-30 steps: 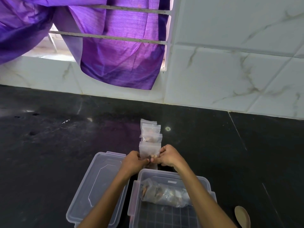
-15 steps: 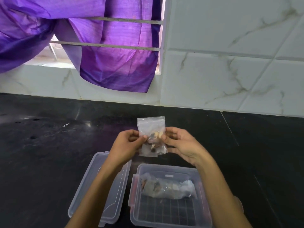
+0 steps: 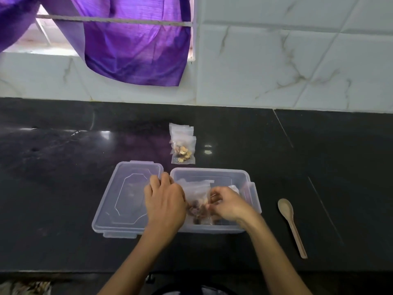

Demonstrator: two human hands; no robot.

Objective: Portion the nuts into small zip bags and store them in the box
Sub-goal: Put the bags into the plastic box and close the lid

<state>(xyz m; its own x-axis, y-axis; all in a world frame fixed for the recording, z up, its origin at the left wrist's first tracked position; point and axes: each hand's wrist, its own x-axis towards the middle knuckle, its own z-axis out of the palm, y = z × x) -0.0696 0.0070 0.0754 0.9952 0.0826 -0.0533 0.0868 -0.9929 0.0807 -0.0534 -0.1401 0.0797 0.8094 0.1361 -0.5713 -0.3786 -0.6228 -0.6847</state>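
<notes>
A clear plastic box [image 3: 212, 173] stands on the black counter in front of me. Inside it, a small zip bag of nuts [image 3: 197, 201] sits between my hands. My left hand [image 3: 164, 202] holds the bag's left side, with fingers reaching over the box's left wall. My right hand [image 3: 226, 203] pinches the bag's right side inside the box. A larger nut bag under my right hand is mostly hidden. Beyond the box lies a short overlapping stack of small zip bags with nuts [image 3: 183, 147].
The box's clear lid [image 3: 125, 199] lies upside down just left of the box. A wooden spoon [image 3: 291, 224] lies to the right of the box. A white tiled wall and a purple curtain [image 3: 131, 45] rise behind the counter.
Both hands picked one small bag off the stack, lifted it, then brought it down into the box. The camera has tilted down and nearer.
</notes>
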